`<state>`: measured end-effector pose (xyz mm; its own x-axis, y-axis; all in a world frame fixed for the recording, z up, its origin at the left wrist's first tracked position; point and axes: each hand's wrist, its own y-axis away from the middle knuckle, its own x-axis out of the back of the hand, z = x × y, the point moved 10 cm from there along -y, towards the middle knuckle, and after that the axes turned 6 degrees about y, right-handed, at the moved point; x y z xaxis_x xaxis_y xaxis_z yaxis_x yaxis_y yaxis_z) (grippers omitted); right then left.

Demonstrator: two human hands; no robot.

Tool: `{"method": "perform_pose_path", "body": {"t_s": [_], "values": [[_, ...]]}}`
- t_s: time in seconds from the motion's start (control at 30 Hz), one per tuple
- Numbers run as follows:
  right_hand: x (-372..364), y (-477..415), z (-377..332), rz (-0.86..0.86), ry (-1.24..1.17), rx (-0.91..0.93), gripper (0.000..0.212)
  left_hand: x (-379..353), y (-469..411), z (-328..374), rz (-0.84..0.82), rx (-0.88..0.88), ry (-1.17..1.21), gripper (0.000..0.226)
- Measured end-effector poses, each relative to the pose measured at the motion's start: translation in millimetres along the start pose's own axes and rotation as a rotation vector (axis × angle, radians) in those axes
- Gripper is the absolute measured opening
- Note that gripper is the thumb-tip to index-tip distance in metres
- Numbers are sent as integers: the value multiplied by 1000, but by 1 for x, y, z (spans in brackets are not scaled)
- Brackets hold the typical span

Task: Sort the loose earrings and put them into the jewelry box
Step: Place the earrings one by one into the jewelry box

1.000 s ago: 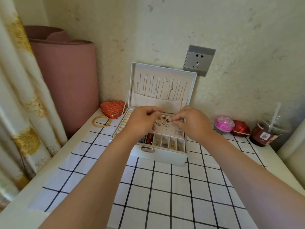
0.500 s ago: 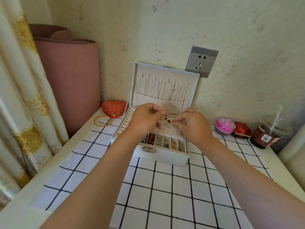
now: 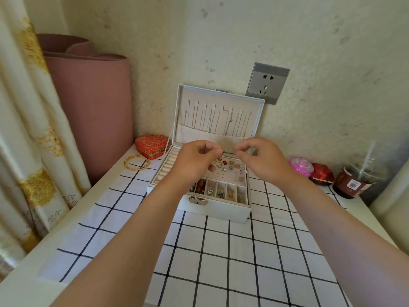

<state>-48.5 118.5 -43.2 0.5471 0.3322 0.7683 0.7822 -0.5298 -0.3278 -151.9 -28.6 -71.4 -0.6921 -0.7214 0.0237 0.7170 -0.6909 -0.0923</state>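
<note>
A white jewelry box stands open on the checked cloth, its lid upright with necklaces hanging inside. Several earrings sit on the perforated pad, and more lie in the front compartments. My left hand hovers over the box and pinches a small earring at its fingertips. My right hand is level with it just to the right, thumb and forefinger pinched together; whether they hold anything is too small to tell.
A red heart-shaped box and gold bangles lie left of the jewelry box. A pink ball, a red packet and a lidded drink cup with straw stand at right. A pink rolled mat and curtain flank the left.
Both hands have lifted slightly above the earring pad and drawn a little apart, the left still pinching the small earring. The view has shifted a bit.
</note>
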Motion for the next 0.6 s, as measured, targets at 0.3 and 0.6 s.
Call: {"method": "perform_pose_path", "body": {"t_s": [0.3,0.6], "values": [[11,20,-34,-90,-347,73,22,-24,9,-7,-41,96,100,14],[12,23,-22,-9,-309,35,19,-27,12,-3,-2,58,63,12]]}}
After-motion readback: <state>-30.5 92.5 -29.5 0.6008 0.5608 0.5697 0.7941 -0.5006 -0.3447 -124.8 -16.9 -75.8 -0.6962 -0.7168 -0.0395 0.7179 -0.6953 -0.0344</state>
